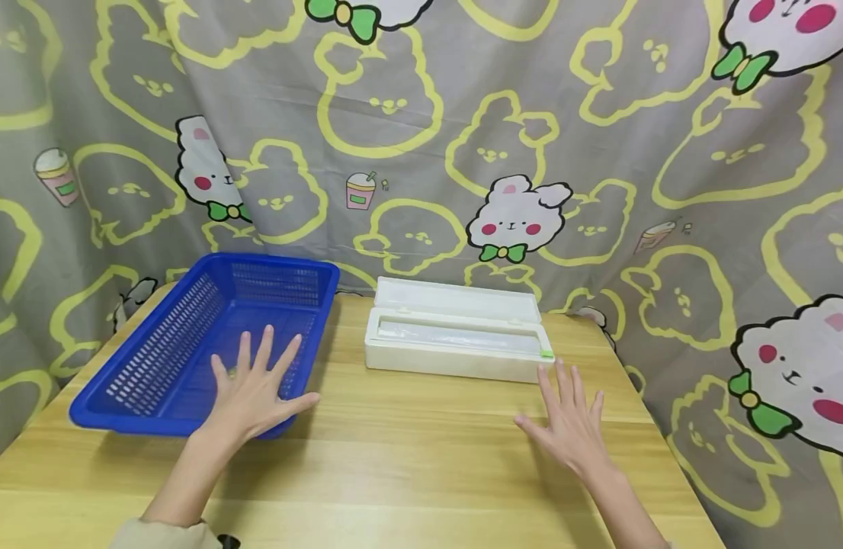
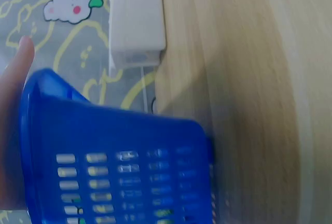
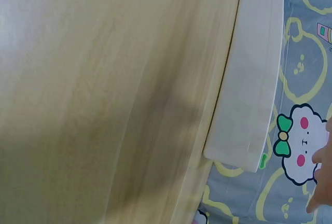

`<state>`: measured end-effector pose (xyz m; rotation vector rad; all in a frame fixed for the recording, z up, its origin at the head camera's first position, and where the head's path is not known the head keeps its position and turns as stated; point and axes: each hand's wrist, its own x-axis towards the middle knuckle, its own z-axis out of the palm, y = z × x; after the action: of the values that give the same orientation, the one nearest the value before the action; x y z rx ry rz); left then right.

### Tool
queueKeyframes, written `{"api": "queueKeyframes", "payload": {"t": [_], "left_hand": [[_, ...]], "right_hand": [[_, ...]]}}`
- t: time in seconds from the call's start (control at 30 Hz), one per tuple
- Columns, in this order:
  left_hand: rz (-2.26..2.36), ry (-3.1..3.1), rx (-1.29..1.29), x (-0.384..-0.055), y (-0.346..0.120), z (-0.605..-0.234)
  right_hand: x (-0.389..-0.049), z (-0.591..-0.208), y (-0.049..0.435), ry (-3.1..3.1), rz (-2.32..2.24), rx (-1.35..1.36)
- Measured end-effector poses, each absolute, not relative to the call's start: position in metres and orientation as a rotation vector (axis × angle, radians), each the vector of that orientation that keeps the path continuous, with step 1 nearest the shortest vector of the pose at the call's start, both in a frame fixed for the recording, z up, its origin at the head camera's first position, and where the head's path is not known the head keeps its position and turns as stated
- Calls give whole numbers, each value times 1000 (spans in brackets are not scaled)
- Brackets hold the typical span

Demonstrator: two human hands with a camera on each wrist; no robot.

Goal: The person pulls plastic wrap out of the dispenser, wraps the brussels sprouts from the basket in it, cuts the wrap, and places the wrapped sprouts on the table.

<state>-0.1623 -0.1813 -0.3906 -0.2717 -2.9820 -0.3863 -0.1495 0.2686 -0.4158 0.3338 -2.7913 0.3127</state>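
Note:
A blue plastic basket (image 1: pixel 318 305) with slotted sides stands at the left of the table. My left hand (image 1: pixel 253 389) is over its near right side, fingers spread, holding nothing. Behind the fingers, a small yellow-green bit (image 1: pixel 232 372) shows in the basket, mostly hidden. To the right lies a long white cling film dispenser (image 1: pixel 449 364), its lid (image 1: pixel 459 299) raised at the back and clear film (image 1: pixel 456 335) inside. A green tab (image 1: pixel 546 354) sits at its right end. Near that corner my right hand (image 1: pixel 571 427) hovers with fingers spread and nothing in its grasp.
The wooden table (image 1: pixel 421 457) carries both things, with a gap between basket and dispenser. A grey curtain (image 1: pixel 421 152) printed with yellow outlines and white rabbits hangs right behind the table and along its sides. A small black object (image 1: pixel 228 541) shows by the left sleeve.

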Motion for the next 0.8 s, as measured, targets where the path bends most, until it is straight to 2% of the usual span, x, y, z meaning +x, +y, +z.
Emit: {"api": "queueKeyframes", "payload": {"t": [0.17, 0.3, 0.57, 0.8], "left_hand": [[-461, -2936, -355, -169, -164, -387], [-694, -2811, -447, -179, -140, -382], [-1185, -2472, -484, -198, -96, -386], [-1351, -2354, -164, -221, -67, -405]], "right_hand": [[-157, -413, 273, -2779, 356, 360], [-164, -410, 278, -2729, 475, 349], [-198, -412, 292, -2570, 1058, 299], [-226, -422, 304, -2524, 1291, 290]]}}
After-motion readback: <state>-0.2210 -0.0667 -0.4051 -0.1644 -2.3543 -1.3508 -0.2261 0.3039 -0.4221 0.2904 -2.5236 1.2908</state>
